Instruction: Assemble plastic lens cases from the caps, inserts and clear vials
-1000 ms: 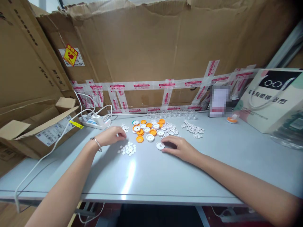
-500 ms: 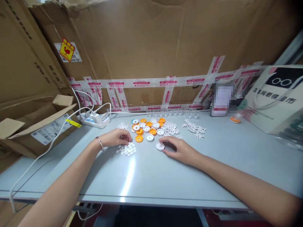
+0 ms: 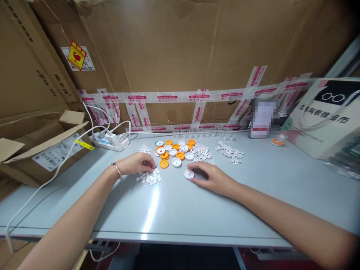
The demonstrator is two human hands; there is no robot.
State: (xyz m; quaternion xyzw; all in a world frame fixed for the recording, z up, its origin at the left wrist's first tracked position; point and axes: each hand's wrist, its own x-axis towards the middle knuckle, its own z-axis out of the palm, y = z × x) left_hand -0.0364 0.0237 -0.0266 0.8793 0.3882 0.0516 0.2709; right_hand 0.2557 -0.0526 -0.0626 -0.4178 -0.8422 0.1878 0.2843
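Note:
My right hand (image 3: 210, 176) grips a white round plastic cap (image 3: 188, 174) by its right edge, between thumb and fingers, just above the table. The inside of that cap shows a raised centre. At the left, my left hand (image 3: 139, 163) reaches down to a pile of small white discs (image 3: 148, 177), fingers curled and fingertips pressed together at its upper edge. Whatever those fingertips pinch is hidden or too small to make out. Beyond both hands lies a cluster of white caps (image 3: 176, 162) and orange rings (image 3: 164, 164).
Behind the cluster are lacy white plastic pieces (image 3: 201, 151), more of them (image 3: 229, 152) to the right, and a row of clear small cups (image 3: 202, 133). A power strip (image 3: 112, 142), an open cardboard box (image 3: 47, 150), a phone (image 3: 262, 119) and a paper bag (image 3: 323, 116) stand around the table.
The view has shifted slightly, moving everything a little to the left. Both hands keep nearly the same pose, and the right hand still holds the white cap.

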